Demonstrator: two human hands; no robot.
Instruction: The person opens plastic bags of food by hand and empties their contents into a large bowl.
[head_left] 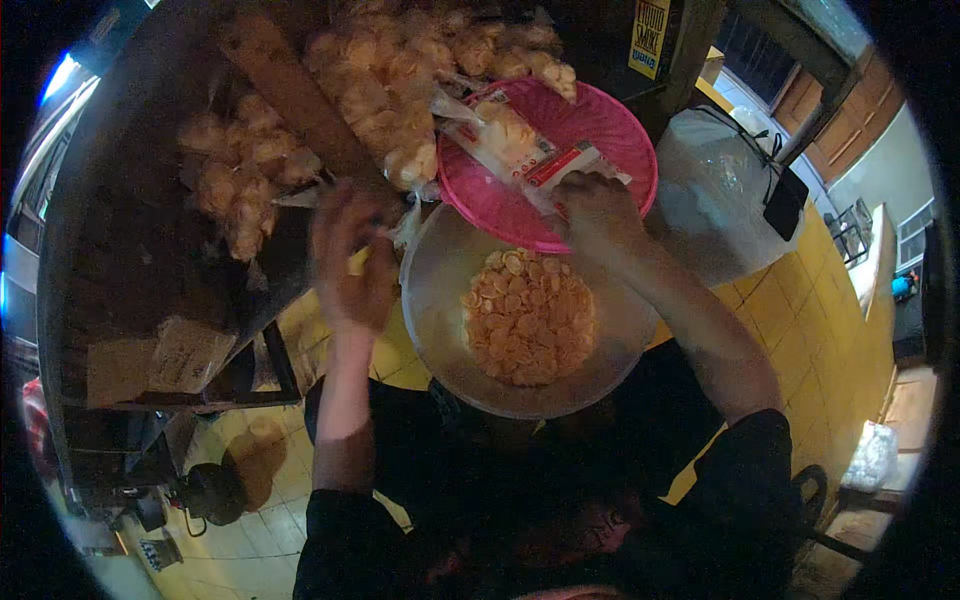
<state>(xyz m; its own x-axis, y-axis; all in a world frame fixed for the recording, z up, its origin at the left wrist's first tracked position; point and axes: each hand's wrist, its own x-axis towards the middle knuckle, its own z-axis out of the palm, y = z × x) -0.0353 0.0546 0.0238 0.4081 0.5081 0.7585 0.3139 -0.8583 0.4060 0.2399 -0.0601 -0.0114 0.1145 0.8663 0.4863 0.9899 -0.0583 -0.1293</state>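
Note:
My right hand (600,208) reaches over a pink plastic basket (630,125), its fingers closed on the edge of a clear plastic bag (545,165) with a red-and-white label. Pale pieces show inside that bag. My left hand (352,255) is raised at the table's edge, left of a large translucent tub (430,340), and its fingers are smeared by motion. Close to its fingertips is a crumpled bit of clear plastic (408,228); whether the hand touches it is unclear. Round, flat, orange-tan chips (530,318) lie in the tub, and the basket overlaps its far rim.
Filled clear bags of chips (375,85) are heaped on the dark table (120,240), with more bags (240,170) to the left. A yellow box (650,38) stands at the back. On the right sits a big whitish plastic sack (715,190) with a dark phone-like object (786,204).

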